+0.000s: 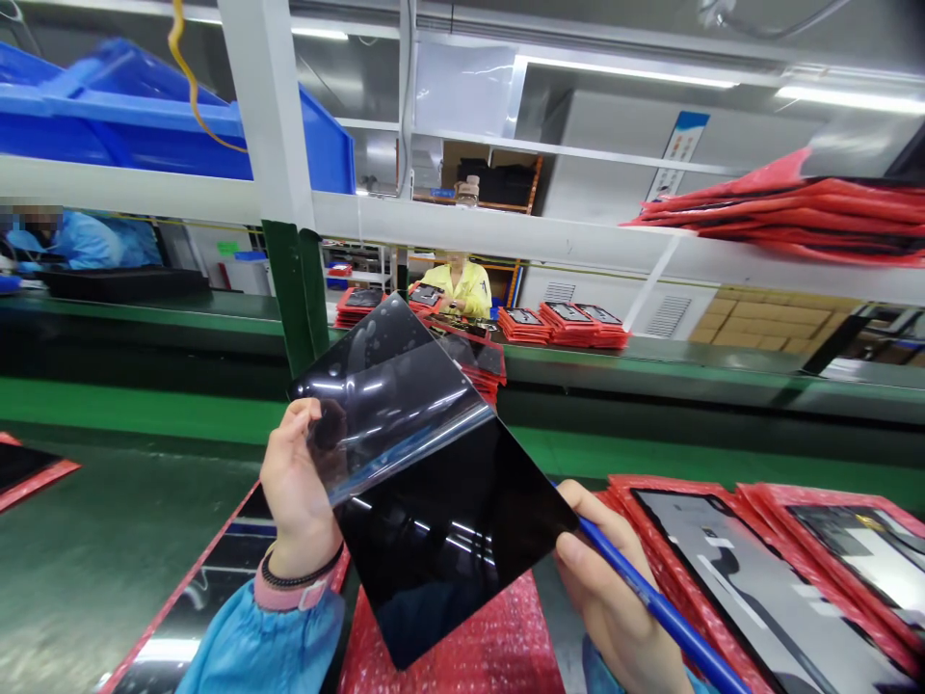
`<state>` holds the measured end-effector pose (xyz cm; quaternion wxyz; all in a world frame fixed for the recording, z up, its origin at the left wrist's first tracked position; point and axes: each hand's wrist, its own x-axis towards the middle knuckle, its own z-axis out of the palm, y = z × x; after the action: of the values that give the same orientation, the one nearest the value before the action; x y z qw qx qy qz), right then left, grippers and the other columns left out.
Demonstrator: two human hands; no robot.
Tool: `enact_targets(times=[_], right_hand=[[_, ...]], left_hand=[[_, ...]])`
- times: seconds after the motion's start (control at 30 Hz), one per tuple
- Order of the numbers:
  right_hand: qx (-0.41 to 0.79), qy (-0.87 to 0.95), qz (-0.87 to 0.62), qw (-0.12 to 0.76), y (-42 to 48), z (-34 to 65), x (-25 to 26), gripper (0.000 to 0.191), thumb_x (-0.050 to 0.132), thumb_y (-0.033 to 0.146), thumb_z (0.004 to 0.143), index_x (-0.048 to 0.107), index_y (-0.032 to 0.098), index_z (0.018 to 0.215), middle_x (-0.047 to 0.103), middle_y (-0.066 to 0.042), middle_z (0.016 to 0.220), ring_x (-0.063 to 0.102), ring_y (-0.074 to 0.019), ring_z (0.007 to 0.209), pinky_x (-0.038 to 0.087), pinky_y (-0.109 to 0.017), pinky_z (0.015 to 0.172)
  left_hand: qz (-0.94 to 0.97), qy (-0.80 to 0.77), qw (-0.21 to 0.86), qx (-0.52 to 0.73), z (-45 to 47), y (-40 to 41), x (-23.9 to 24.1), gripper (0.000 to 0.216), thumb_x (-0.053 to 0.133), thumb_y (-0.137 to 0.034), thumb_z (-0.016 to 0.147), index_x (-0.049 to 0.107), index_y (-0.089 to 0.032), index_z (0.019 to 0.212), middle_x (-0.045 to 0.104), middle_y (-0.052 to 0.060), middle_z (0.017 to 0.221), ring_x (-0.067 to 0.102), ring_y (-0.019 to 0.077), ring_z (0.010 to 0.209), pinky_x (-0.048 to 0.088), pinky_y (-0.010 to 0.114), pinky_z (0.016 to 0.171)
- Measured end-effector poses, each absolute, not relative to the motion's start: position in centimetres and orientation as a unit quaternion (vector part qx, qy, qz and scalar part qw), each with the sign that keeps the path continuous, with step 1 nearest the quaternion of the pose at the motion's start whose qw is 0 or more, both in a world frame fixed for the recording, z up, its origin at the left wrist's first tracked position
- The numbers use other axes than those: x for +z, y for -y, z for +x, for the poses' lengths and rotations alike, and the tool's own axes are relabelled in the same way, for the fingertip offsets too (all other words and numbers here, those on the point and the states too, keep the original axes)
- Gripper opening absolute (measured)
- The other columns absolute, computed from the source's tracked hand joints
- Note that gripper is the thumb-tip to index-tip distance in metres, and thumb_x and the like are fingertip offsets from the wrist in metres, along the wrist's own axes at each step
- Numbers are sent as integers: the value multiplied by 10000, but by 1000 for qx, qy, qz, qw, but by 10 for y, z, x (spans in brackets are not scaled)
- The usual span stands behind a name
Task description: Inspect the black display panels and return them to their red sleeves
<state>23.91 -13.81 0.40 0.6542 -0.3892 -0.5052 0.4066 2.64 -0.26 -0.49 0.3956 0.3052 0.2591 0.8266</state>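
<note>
A glossy black screen panel is held up tilted in front of me. Clear protective film lies over its upper left part, with a curled fold across the middle and spots on it. My left hand pinches the film at the left edge, fingers closed. The right corner of the panel sits between thumb and finger of my right hand, which also holds a blue pen. Below the panel lies a red bubble-wrap sleeve; another dark panel rests on red wrap at the left.
Stacks of panels in red wrap stand at my right. Another wrapped panel lies far left. Red sleeves and a blue bin occupy the overhead shelf. Co-workers sit across the bench, one in a yellow top.
</note>
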Motion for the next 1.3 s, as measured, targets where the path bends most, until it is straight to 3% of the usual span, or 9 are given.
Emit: enact_targets(times=[0.27, 0.5, 0.57, 0.67, 0.77, 0.87, 1.03, 1.17, 1.3], right_hand=[[430, 480, -399, 653, 134, 243, -8, 332, 646, 449, 814, 514, 212, 622, 340, 40, 608, 311, -130, 579, 284, -271, 540], [338, 518, -491, 613, 134, 244, -6, 409, 694, 515, 747, 509, 211, 545, 402, 32, 562, 384, -142, 582, 347, -270, 571], [323, 517, -504, 611, 130, 246, -13, 333, 694, 513, 756, 603, 220, 627, 534, 5, 634, 499, -177, 653, 431, -285, 629], [316, 502, -499, 632, 127, 248, -24, 266, 669, 494, 795, 700, 245, 880, 692, -44, 921, 627, -258, 902, 518, -338, 778], [314, 518, -497, 621, 128, 245, -25, 337, 676, 463, 803, 681, 275, 1083, 683, -51, 1168, 589, -308, 1146, 512, -397, 927], [349, 564, -481, 574, 130, 239, -17, 479, 715, 408, 784, 603, 291, 1235, 624, -46, 1304, 549, -303, 1232, 486, -428, 1001], [382, 586, -413, 583, 125, 233, -10, 536, 761, 355, 744, 588, 271, 1245, 677, -48, 1222, 622, -279, 1143, 507, -407, 987], [390, 590, -402, 582, 124, 233, -11, 501, 774, 325, 723, 605, 273, 1192, 731, -27, 1061, 715, -231, 873, 586, -328, 812], [280, 623, -454, 571, 124, 235, -19, 611, 785, 297, 711, 527, 264, 1265, 674, -62, 1220, 637, -286, 1120, 516, -395, 978]], left_hand=[[331, -257, 387, 821, 20, -2, -8, 106, 549, -265, 708, 542, -206, 620, 482, -10, 731, 468, 143, 721, 413, 250, 663], [401, -229, 349, 816, 25, 8, -4, 106, 576, -192, 691, 565, -198, 585, 511, -16, 661, 475, 141, 661, 387, 253, 608], [425, -220, 377, 793, 30, 14, -2, 129, 562, -217, 725, 581, -198, 599, 558, -6, 667, 510, 150, 669, 397, 256, 621], [453, -214, 424, 754, 38, 25, 1, 213, 521, -303, 769, 613, -191, 613, 638, 33, 738, 567, 195, 769, 424, 276, 706], [476, -202, 437, 735, 42, 29, 0, 229, 529, -329, 767, 633, -189, 617, 637, 36, 734, 566, 201, 758, 426, 279, 695], [486, -191, 439, 731, 43, 29, -3, 223, 548, -328, 770, 646, -197, 619, 627, 21, 709, 555, 184, 728, 414, 261, 665], [496, -185, 429, 732, 41, 27, -8, 250, 526, -323, 788, 653, -197, 613, 681, 34, 774, 558, 181, 734, 410, 265, 692], [489, -193, 417, 742, 41, 26, -10, 243, 536, -323, 774, 650, -194, 602, 683, 43, 766, 583, 203, 746, 416, 290, 686], [482, -203, 426, 739, 41, 26, -11, 242, 535, -338, 759, 628, -194, 588, 684, 51, 779, 592, 216, 728, 418, 310, 665]])
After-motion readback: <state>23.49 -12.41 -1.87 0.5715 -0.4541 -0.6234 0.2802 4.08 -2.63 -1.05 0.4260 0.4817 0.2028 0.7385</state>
